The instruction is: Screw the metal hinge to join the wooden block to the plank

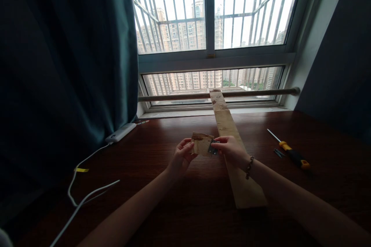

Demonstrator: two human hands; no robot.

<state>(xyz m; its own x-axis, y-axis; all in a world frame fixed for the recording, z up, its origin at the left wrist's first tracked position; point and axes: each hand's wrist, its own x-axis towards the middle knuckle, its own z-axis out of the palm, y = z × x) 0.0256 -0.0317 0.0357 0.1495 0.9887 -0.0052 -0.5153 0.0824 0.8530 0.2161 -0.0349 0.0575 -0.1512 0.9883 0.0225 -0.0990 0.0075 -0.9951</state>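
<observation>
Above the dark wooden table (179, 200), my left hand (182, 157) grips the left edge of a small wooden block (201, 144), fingers curled round it. My right hand (232, 150), with a bead bracelet at the wrist, pinches a small dark metal piece (213, 147) against the block's right side. Both hands hover just left of a long pale wooden plank (230, 138) that runs from the window rail towards me.
A yellow-handled screwdriver (291, 153) and several small dark screws (278, 153) lie at the right. A white power bank (120, 132) with a trailing white cable (84, 185) sits at the left by a dark curtain (63, 65). Behind is a barred window with a metal rail (261, 92).
</observation>
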